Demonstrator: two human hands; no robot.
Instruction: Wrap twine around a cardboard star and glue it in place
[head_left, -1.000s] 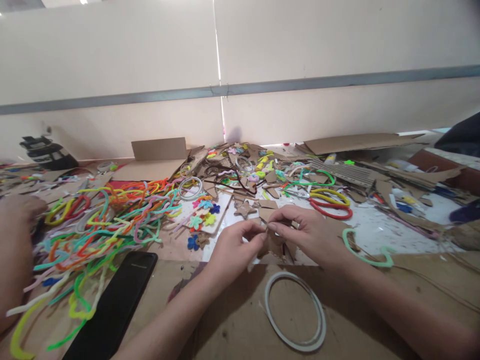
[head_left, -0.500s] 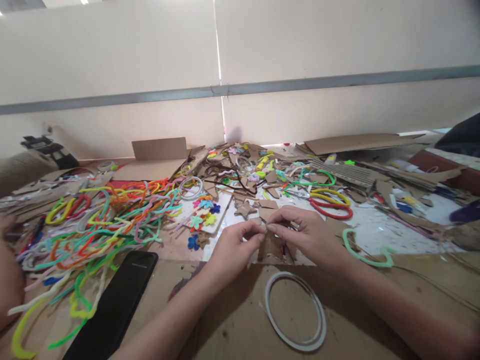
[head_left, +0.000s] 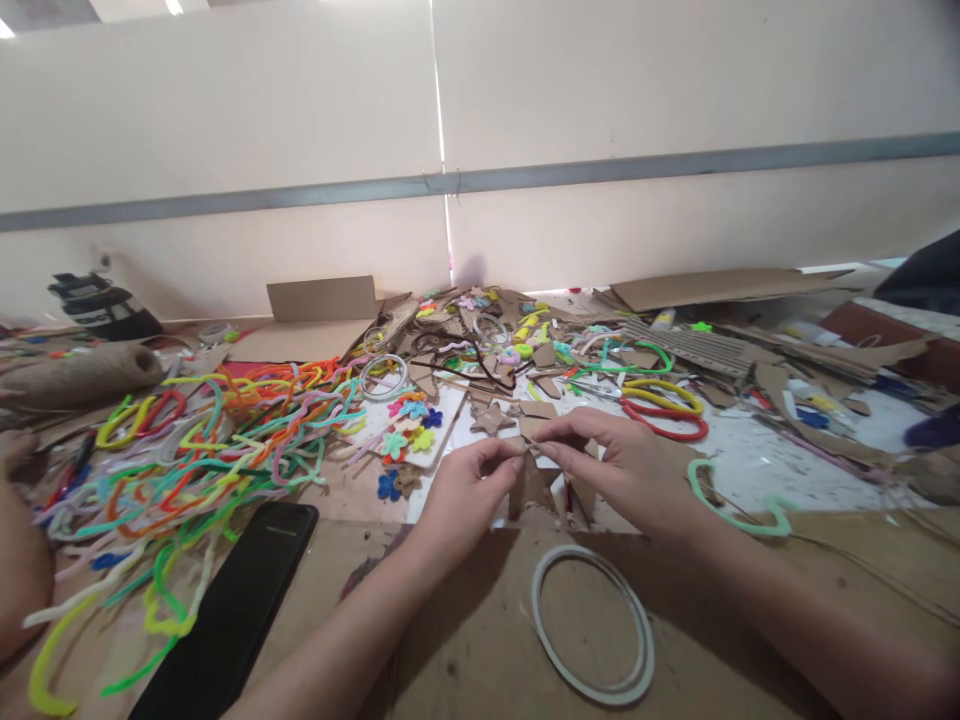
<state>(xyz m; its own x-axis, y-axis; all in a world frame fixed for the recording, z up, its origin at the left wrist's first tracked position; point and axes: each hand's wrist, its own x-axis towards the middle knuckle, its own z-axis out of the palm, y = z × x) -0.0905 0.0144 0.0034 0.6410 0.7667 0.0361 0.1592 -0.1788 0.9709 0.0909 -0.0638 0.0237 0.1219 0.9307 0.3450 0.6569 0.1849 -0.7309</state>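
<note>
My left hand (head_left: 478, 487) and my right hand (head_left: 600, 457) meet at the middle of the table, fingertips close together. Both are closed in a pinch on a small thin tan strip (head_left: 529, 444), whose material I cannot make out. Below the fingers lies a brown star-shaped cardboard piece (head_left: 531, 492), partly hidden by my hands. Another cardboard star (head_left: 491, 418) rests just beyond them. Nearer to me, a roll of white tape (head_left: 541, 610) lies flat on the cardboard sheet.
Colourful pipe cleaners (head_left: 217, 470) cover the left side beside a black phone (head_left: 232, 610). Small felt flowers (head_left: 405, 425) sit near my left hand. Cardboard scraps (head_left: 690, 348) lie behind. A twine roll (head_left: 90, 375) and another person's arm (head_left: 22, 550) are at the left edge.
My fingertips have parted slightly, and the tan strip now shows between them. At the left, the twine roll has shifted and lies lower.
</note>
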